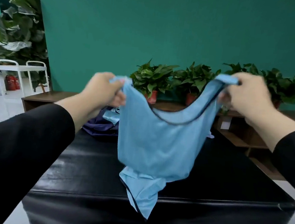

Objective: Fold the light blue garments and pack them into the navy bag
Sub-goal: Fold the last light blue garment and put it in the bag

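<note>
A light blue sleeveless garment (pixel 158 141) with dark trim hangs in the air over the black padded table (pixel 89 174). My left hand (pixel 104 90) grips its left shoulder strap and my right hand (pixel 246 96) grips the right strap, holding it spread. Its lower part lies crumpled on the table and droops over the near edge. The navy bag (pixel 101 124) lies at the table's far left, partly hidden behind my left wrist and the garment. More light blue fabric (pixel 110 117) shows at the bag.
Potted green plants (pixel 152 80) stand on a low wooden shelf (pixel 238 135) behind the table, against a teal wall. A white cart (pixel 19 75) and a red extinguisher (pixel 11 82) are at the far left on the floor.
</note>
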